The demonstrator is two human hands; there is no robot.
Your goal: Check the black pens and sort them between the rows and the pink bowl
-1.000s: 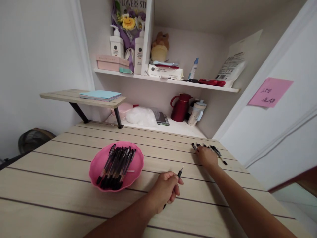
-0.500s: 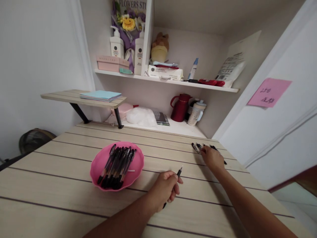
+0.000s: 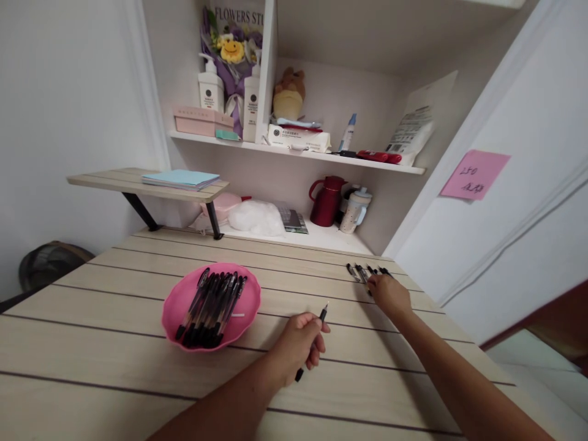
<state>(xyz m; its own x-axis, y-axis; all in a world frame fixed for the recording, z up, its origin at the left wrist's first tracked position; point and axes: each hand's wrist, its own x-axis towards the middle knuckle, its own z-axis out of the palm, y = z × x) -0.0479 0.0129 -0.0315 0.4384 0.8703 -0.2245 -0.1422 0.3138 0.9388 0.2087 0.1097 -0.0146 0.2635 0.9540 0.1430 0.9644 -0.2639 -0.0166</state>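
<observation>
My left hand (image 3: 298, 346) is closed around a black pen (image 3: 324, 312), its bare tip pointing up and away from me and its dark other end below the palm. Over at the right back of the table, my right hand (image 3: 388, 294) pinches the near end of a pen (image 3: 362, 274) lying in a short row. Other slim black-and-clear pens (image 3: 353, 272) lie beside it, partly covered by my fingers. To the left of my hands, a pink scalloped dish (image 3: 250, 297) holds a bundle of capped black pens (image 3: 211, 309) and a small white stick (image 3: 237, 315).
A raised wooden shelf (image 3: 105, 177) with blue paper (image 3: 181, 177) stands at the back left. Behind the table are a white plastic bag (image 3: 256, 218), a red jug (image 3: 327, 202) and a pale tumbler (image 3: 354, 211). A pink note (image 3: 475, 174) is on the right wall.
The whole view has shifted slightly, so things appear further left. My right hand has drawn a little off the row, uncovering more pens. My left hand keeps its pen.
</observation>
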